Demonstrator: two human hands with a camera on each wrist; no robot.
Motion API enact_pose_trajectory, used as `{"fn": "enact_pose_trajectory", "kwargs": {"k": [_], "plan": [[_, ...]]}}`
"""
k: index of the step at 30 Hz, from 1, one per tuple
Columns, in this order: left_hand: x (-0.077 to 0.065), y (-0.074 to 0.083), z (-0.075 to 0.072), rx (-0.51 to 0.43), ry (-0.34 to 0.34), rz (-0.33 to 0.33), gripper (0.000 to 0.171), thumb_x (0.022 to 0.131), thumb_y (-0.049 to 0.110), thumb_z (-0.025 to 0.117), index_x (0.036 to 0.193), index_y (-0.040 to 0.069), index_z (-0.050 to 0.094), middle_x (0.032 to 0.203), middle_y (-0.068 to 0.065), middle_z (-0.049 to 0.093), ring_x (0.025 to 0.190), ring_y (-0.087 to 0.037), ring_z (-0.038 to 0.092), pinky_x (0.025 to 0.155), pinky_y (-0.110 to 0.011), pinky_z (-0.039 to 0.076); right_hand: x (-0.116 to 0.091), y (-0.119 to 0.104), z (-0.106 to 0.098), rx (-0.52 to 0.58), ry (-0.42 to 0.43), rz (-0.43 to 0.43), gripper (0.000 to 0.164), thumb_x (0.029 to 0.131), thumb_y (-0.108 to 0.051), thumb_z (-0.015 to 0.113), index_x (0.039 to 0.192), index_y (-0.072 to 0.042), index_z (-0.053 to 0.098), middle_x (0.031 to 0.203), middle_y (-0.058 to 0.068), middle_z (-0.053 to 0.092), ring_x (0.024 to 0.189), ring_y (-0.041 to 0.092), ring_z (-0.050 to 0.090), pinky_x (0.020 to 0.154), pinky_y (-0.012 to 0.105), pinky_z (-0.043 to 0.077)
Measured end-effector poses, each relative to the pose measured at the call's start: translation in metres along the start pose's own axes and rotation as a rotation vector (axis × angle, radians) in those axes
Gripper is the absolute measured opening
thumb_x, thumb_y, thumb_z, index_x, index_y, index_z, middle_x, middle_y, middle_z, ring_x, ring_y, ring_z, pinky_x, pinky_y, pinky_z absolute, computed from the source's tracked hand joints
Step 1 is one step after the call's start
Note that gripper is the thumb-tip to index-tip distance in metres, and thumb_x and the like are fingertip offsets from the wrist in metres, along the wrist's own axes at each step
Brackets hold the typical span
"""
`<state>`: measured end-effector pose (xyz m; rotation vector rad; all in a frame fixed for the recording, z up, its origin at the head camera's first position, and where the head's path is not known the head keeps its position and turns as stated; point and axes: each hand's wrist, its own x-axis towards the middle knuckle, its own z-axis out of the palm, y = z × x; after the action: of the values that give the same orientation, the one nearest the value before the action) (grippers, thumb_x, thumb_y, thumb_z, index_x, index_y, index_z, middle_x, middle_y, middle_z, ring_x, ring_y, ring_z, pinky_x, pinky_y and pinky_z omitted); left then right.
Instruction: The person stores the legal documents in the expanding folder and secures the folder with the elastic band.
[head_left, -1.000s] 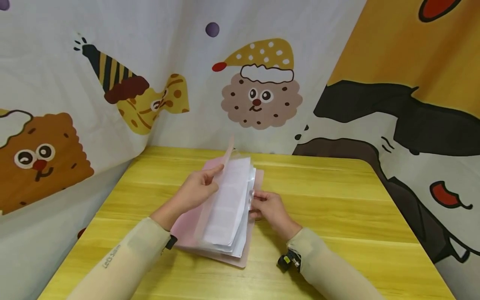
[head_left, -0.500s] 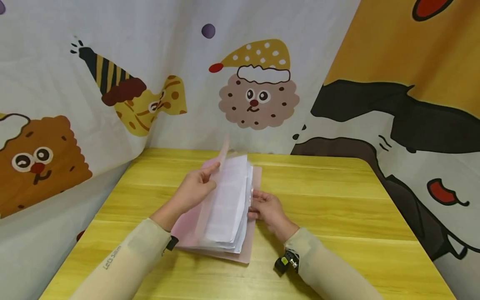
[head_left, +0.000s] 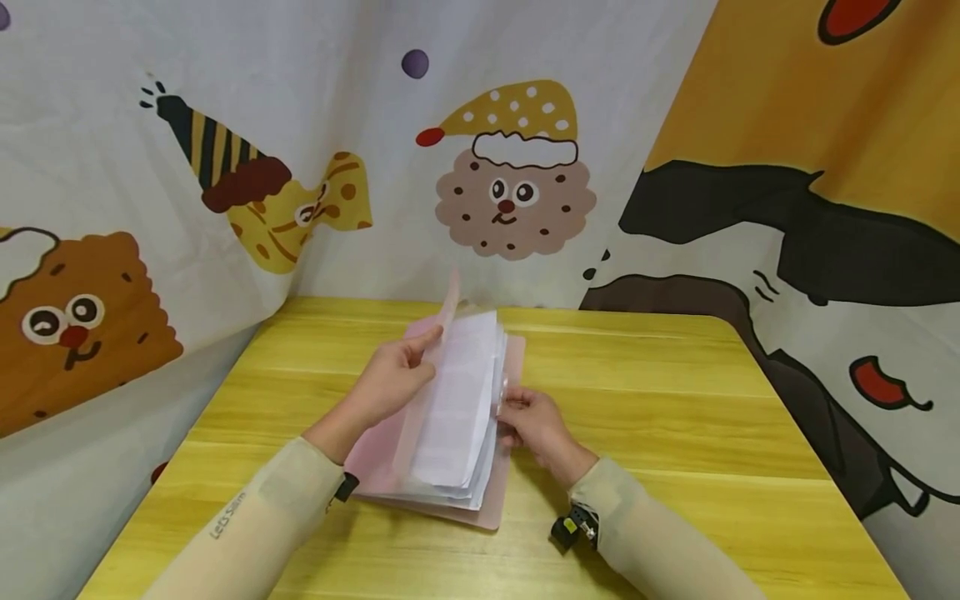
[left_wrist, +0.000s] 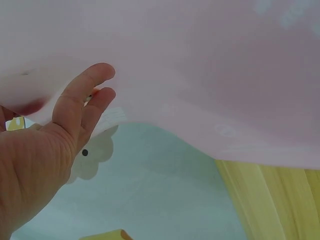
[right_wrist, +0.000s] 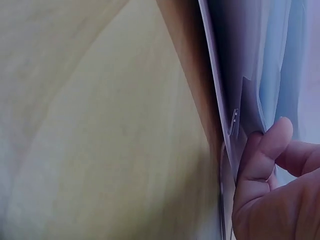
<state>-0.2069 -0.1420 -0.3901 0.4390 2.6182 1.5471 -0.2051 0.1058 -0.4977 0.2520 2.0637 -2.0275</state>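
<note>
A pink folder point(head_left: 375, 450) lies half open on the table. White papers point(head_left: 456, 400) in clear sleeves stand up inside it. My left hand point(head_left: 390, 385) holds the raised translucent pink flap point(head_left: 416, 417) at its edge. In the left wrist view, the flap point(left_wrist: 200, 60) spreads across the top, with two fingers point(left_wrist: 80, 97) bent at it. On the right side, my right hand point(head_left: 538, 423) pinches the sleeves' edge. The right wrist view shows its fingers point(right_wrist: 267, 155) curled at the sheets point(right_wrist: 250, 100); part of the thumb and fingertips is hidden.
The yellow wood-grain table point(head_left: 660, 433) extends around the folder. Behind it hangs a white curtain point(head_left: 330, 75) with cartoon prints, meeting the table's back edge. A small black camera point(head_left: 566, 532) sits at the right wrist.
The view has shifted slightly. My right fingers have shifted a little at the sleeve edges. The left hand keeps its hold on the flap.
</note>
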Motion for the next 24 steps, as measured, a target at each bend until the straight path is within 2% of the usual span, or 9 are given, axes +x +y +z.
{"fn": "enact_pose_trajectory", "kwargs": {"k": [4,9,11,13,16,17,19,22,24], "plan": [[-0.001,0.0,0.001,-0.003,-0.001,0.0,0.063,0.098,0.008,0.055,0.16,0.006,0.045,0.167,-0.003,0.046,0.133,-0.023,0.052,0.096,-0.038,0.047,0.0,0.001,0.001,0.0,-0.007,-0.001,0.037,0.094,-0.002,0.074,0.128,0.006,0.066,0.097,0.011,0.075,0.058,0.011,0.061,0.05,0.024,0.053],[0.0,0.0,0.004,-0.007,-0.008,0.004,0.063,0.098,0.006,0.055,0.16,0.006,0.045,0.167,-0.003,0.046,0.144,-0.022,0.049,0.105,-0.041,0.048,-0.002,-0.001,-0.005,0.016,-0.034,0.012,0.04,0.096,-0.005,0.073,0.133,0.006,0.063,0.098,0.011,0.078,0.068,0.014,0.07,0.055,0.026,0.058],[0.001,0.001,0.007,0.002,-0.016,0.014,0.063,0.098,0.006,0.056,0.161,0.006,0.045,0.167,-0.004,0.046,0.147,-0.024,0.049,0.107,-0.042,0.049,-0.002,-0.003,-0.016,0.007,-0.032,0.011,0.041,0.098,-0.007,0.071,0.136,0.005,0.062,0.099,0.012,0.078,0.073,0.015,0.074,0.057,0.027,0.06],[0.004,0.001,0.012,-0.015,-0.05,0.029,0.067,0.099,0.009,0.058,0.164,0.008,0.041,0.168,-0.01,0.045,0.143,-0.03,0.056,0.098,-0.04,0.056,-0.003,-0.005,-0.03,-0.002,-0.016,0.007,0.042,0.1,-0.009,0.069,0.139,0.005,0.06,0.104,0.013,0.078,0.078,0.016,0.075,0.059,0.027,0.06],[0.005,0.003,0.016,0.011,-0.112,0.067,0.072,0.103,0.023,0.065,0.168,0.016,0.035,0.17,-0.012,0.041,0.141,-0.04,0.059,0.101,-0.046,0.059,-0.005,-0.011,-0.054,-0.026,0.03,0.013,0.044,0.104,-0.012,0.065,0.143,0.005,0.058,0.112,0.015,0.075,0.082,0.014,0.075,0.06,0.026,0.06],[0.005,0.003,0.017,0.041,-0.132,0.084,0.074,0.104,0.029,0.066,0.169,0.018,0.033,0.17,-0.012,0.04,0.14,-0.042,0.06,0.1,-0.047,0.059,-0.005,-0.012,-0.062,-0.029,0.046,0.017,0.045,0.105,-0.013,0.064,0.144,0.006,0.056,0.115,0.016,0.074,0.083,0.014,0.075,0.06,0.025,0.06],[0.005,0.0,0.017,0.141,-0.168,0.117,0.075,0.104,0.039,0.066,0.169,0.02,0.033,0.142,-0.017,0.069,0.112,-0.04,0.074,0.097,-0.049,0.06,-0.005,-0.014,-0.077,-0.034,0.069,0.038,0.048,0.106,-0.015,0.063,0.149,0.005,0.054,0.12,0.017,0.072,0.086,0.014,0.075,0.062,0.025,0.061],[0.005,-0.011,0.016,0.404,-0.201,0.176,0.069,0.104,0.04,0.067,0.164,0.014,0.044,0.133,-0.015,0.075,0.113,-0.038,0.073,0.104,-0.053,0.056,-0.004,-0.015,-0.093,-0.035,0.06,0.06,0.052,0.108,-0.016,0.061,0.154,0.005,0.048,0.128,0.022,0.068,0.092,0.016,0.075,0.068,0.028,0.063],[0.006,-0.023,0.015,0.561,-0.256,0.192,0.065,0.103,0.035,0.07,0.16,0.01,0.051,0.129,-0.019,0.075,0.118,-0.042,0.071,0.111,-0.058,0.051,-0.005,-0.017,-0.1,-0.033,0.025,0.073,0.056,0.109,-0.017,0.059,0.157,0.006,0.043,0.135,0.027,0.065,0.099,0.021,0.076,0.075,0.03,0.065]]}}
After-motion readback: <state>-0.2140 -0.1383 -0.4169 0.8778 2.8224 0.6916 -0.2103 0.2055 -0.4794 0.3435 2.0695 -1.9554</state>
